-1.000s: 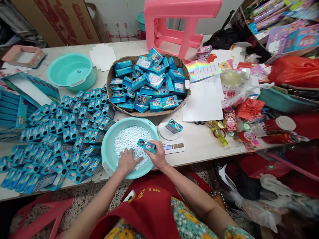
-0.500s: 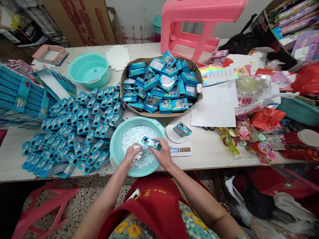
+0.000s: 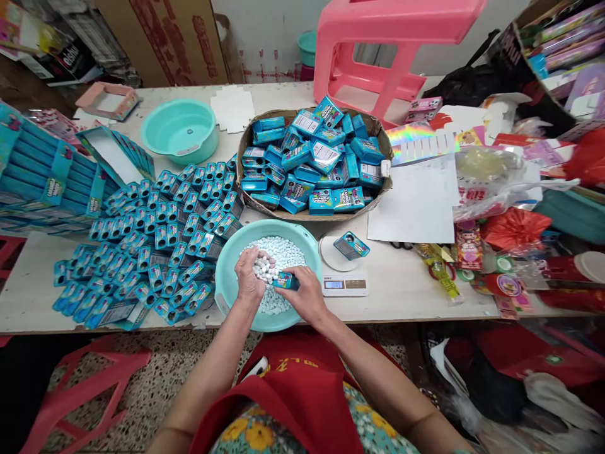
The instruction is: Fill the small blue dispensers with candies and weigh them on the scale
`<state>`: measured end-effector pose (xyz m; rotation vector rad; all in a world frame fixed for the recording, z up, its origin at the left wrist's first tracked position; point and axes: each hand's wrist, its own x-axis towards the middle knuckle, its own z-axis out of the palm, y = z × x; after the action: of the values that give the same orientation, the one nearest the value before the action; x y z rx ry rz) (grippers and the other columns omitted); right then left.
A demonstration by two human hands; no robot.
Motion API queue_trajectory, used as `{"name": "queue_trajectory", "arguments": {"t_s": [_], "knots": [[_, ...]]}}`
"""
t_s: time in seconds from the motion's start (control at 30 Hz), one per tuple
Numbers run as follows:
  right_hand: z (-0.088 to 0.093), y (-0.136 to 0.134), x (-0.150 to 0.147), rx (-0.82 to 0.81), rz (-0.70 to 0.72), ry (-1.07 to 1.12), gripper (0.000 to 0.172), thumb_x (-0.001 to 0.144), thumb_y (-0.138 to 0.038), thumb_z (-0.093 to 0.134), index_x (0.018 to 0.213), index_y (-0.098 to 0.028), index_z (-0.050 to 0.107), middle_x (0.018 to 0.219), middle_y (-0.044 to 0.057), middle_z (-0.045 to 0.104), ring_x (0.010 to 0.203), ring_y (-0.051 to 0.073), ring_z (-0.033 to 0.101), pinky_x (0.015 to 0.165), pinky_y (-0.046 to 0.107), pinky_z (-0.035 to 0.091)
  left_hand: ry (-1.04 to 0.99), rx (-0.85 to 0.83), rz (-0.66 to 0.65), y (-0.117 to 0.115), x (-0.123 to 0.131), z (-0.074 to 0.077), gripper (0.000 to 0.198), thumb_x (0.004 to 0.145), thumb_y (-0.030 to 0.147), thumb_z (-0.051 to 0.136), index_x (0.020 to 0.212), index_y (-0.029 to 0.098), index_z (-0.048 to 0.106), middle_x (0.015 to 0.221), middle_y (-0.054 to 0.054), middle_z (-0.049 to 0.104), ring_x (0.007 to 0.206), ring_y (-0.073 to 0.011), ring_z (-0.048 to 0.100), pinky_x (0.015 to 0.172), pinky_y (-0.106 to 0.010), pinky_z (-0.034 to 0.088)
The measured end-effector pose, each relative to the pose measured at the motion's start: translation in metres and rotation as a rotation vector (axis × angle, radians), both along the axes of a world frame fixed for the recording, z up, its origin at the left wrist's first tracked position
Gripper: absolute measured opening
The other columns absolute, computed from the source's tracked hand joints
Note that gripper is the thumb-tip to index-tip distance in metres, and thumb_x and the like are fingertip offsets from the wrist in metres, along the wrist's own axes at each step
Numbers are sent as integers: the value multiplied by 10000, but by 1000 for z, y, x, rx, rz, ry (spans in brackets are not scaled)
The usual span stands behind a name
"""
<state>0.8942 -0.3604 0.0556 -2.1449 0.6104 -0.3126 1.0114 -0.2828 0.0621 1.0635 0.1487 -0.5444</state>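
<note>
A teal basin of small white candies sits at the table's near edge. My left hand is cupped over it, closed on a handful of white candies. My right hand grips a small blue box, its end tipped against the left hand. Another small blue box rests on the white digital scale just right of the basin.
Rows of small blue boxes lie to the left, a cardboard basket full of blue boxes behind the basin. An empty teal basin, flat blue cartons, a pink stool, white paper and red packets crowd the table.
My left hand scooped white candies from the basin and lifted them to the blue box. My right hand turned the box's end toward the left hand. The view shifted left.
</note>
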Motion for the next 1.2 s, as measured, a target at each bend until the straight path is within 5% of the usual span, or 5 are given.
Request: {"name": "queue_trajectory", "arguments": {"t_s": [0.17, 0.43, 0.87, 1.2], "knots": [[4, -2, 1, 7, 14, -13, 343, 692, -283, 770, 995, -224, 623, 975, 34, 667, 947, 236, 580, 813, 351, 403, -12, 50, 8, -3, 2, 10, 214, 737, 330, 657, 836, 168, 559, 620, 26, 580, 529, -142, 598, 514, -256, 469], [3, -5, 1, 83, -8, -47, 340, 697, -296, 764, 1002, -229, 630, 984, 31, 672, 950, 229, 591, 833, 352, 419, -26, 98, 25, -6, 3, 14, 289, 725, 391, 669, 680, 161, 500, 621, 26, 572, 508, -108, 572, 498, -228, 450], [5, -9, 7, 87, -20, -46, 353, 681, -285, 779, 997, -236, 630, 972, 25, 677, 951, 229, 598, 836, 354, 422, -142, 121, -35, -12, 8, 9, 221, 767, 360, 635, 771, 159, 543, 606, 27, 552, 511, -105, 567, 508, -221, 452], [12, -16, 15, 109, -41, -48, 342, 680, -273, 771, 992, -237, 635, 972, 25, 678, 949, 224, 596, 836, 350, 426, -186, 92, -36, -18, 6, 18, 229, 814, 376, 597, 751, 163, 539, 586, 25, 544, 527, -107, 562, 525, -219, 439]]}}
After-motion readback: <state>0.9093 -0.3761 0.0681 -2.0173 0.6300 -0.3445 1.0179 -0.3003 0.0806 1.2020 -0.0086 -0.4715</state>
